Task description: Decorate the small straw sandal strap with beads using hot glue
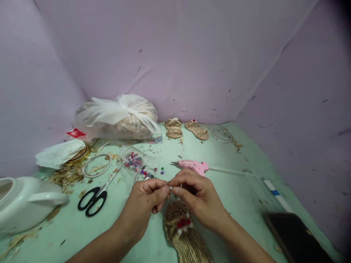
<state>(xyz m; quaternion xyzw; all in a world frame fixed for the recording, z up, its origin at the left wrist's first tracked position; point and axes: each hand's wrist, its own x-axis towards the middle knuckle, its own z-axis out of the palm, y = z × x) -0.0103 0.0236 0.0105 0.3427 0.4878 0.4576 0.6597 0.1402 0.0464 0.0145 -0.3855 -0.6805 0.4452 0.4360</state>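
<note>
My left hand (146, 199) and my right hand (196, 199) meet fingertip to fingertip, both pinched on a tiny white bead (170, 187). Right below them lies a small woven straw sandal (183, 233) with red and white beads on its strap. A pink glue gun (194, 166) lies just beyond my right hand, its nozzle pointing left. A clear jar of coloured beads (135, 160) lies tipped over beyond my left hand, with a few beads spilled beside it.
Black-handled scissors (94, 197) lie at left near a white pot (22, 202). A plastic bag of straw (120, 117), other small woven sandals (197, 129), wire rings (96, 165) and straw scraps sit further back. A dark phone (296, 237) lies at lower right. Purple cloth walls enclose the green table (241, 193).
</note>
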